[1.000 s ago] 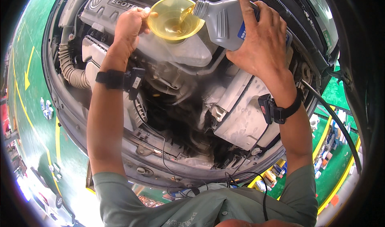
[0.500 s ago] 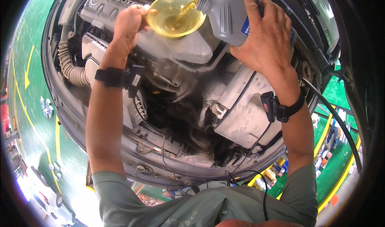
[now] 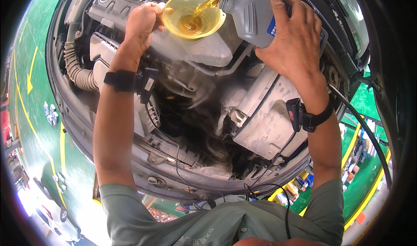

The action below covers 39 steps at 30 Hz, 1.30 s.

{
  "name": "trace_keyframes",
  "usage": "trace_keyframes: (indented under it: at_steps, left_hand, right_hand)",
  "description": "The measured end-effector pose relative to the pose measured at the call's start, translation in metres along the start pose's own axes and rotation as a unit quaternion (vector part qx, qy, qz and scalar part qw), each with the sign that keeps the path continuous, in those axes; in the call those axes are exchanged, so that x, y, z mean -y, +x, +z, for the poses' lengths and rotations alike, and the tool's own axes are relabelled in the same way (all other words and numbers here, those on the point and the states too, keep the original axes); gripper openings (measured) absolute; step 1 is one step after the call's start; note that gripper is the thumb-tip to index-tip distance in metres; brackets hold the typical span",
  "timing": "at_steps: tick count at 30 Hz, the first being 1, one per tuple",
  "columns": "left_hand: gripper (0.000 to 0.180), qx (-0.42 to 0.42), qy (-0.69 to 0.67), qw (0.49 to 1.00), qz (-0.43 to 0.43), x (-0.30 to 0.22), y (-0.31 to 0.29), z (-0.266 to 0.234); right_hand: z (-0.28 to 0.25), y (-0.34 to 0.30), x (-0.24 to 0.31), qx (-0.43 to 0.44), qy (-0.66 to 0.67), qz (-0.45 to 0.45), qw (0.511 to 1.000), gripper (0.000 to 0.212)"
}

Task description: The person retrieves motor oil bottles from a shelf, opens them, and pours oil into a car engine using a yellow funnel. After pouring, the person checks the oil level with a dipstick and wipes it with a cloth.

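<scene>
Over the car's engine, my left hand [image 3: 143, 26] pinches the left rim of a translucent yellow funnel [image 3: 176, 18]. My right hand [image 3: 295, 39] is wrapped round a grey plastic oil bottle [image 3: 249, 18], tipped on its side with its mouth toward the funnel. A stream of amber oil [image 3: 206, 5] runs from the bottle's neck into the funnel, where some oil swirls at the bottom. The funnel stands above the grey plastic engine cover [image 3: 208, 52], and its spout is hidden beneath its cone. Both my wrists wear black straps with small cabled devices.
A ribbed air hose [image 3: 80, 72] curves along the left of the engine bay. Right of centre sits a dusty, box-shaped housing [image 3: 265, 124]. A thin black rod [image 3: 367, 131] slants at the right. Cables hang from my wrists across the front edge.
The bottle and my right hand have shifted slightly right. The funnel has moved a little right and up with my left hand. Oil keeps flowing, in a fuller stream.
</scene>
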<state>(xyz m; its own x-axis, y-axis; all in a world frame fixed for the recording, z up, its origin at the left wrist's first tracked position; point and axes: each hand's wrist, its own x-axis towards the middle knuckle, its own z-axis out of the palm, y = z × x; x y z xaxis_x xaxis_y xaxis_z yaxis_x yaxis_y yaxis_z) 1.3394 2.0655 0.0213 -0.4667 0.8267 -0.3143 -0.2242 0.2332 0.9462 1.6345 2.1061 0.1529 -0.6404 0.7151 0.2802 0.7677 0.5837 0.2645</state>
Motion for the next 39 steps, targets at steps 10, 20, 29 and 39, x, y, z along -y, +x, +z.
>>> trace_keyframes:
  at_steps: [10,20,29,39]
  left_hand:
    - [0.011,-0.008,-0.023,1.000,-0.001,0.001,0.000,0.001]
    - [0.014,-0.010,-0.012,1.000,0.002,-0.002,-0.002,0.005]
    - [0.014,-0.013,-0.019,1.000,0.008,0.005,0.002,0.000]
    - [0.016,-0.012,-0.029,0.999,0.007,0.006,0.005,-0.001]
  right_hand:
    - [0.004,0.000,-0.015,0.020,0.004,-0.022,1.000,0.109]
    - [-0.005,-0.001,-0.009,-0.001,0.018,-0.018,1.000,0.105]
    - [-0.004,-0.001,-0.009,-0.009,0.015,-0.020,1.000,0.104]
    - [-0.007,0.000,-0.007,0.000,0.007,-0.021,1.000,0.103]
